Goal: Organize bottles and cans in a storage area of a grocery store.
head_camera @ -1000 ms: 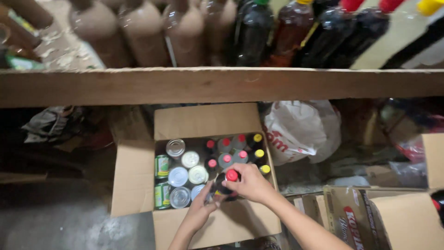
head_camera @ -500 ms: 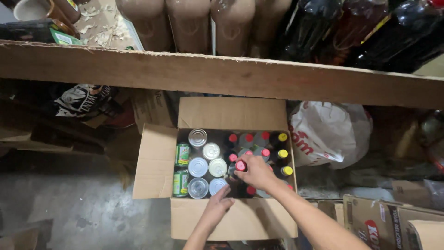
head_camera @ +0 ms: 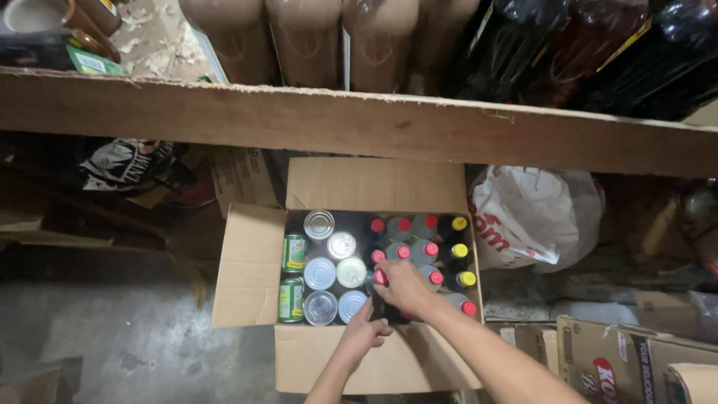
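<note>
Both hands in the open cardboard box (head_camera: 247, 269)

Nearest, the left hand (head_camera: 364, 329) rests loosely open by the cans (head_camera: 335, 273); just beyond, the right hand (head_camera: 400, 286) clamps an upright red-capped bottle (head_camera: 380, 277), the closer hand to it, bottle rows (head_camera: 441, 251) farther right.

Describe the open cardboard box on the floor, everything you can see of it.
The cardboard box is plain brown, standing upright on the grey floor below a wooden shelf, all four flaps folded outward. Its left half holds silver-topped cans, two with green labels lying on their sides at the left wall. Its right half holds dark bottles with red and yellow caps. The right hand grips a red-capped bottle inside; the left hand reaches in beside it at the front edge.
</note>
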